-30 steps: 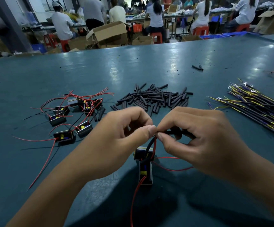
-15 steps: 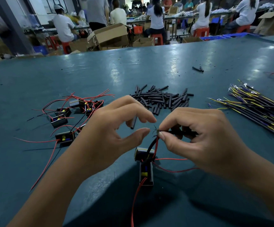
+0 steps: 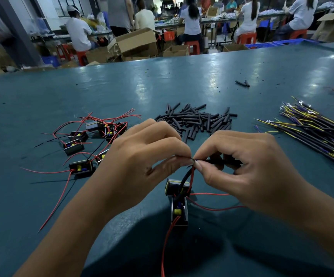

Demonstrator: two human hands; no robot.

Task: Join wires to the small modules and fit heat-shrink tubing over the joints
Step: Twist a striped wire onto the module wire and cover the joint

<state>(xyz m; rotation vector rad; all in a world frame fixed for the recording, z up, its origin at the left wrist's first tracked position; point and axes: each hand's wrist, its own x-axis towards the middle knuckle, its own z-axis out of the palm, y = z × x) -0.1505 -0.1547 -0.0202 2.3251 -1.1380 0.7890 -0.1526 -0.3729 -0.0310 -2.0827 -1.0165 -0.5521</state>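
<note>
My left hand (image 3: pixel 142 156) and my right hand (image 3: pixel 248 166) meet fingertip to fingertip over the green table (image 3: pixel 182 82). Both pinch the bare wire ends at the joint (image 3: pixel 192 159). A black wire and a red wire (image 3: pixel 190 176) rise from two small black modules (image 3: pixel 179 200) lying just below my hands. My right hand also holds a black sleeved wire (image 3: pixel 228 162) that runs under its fingers. A pile of black heat-shrink tube pieces (image 3: pixel 198 120) lies beyond my hands.
Several modules with red leads (image 3: pixel 94 140) lie at the left. A bundle of yellow and purple wires with ring terminals (image 3: pixel 318 132) lies at the right. Two loose tube pieces (image 3: pixel 242 83) sit further back. People work at benches behind the table.
My left thumb and forefinger opened away from the joint half a second ago and have now closed on it again. My right hand has kept its hold.
</note>
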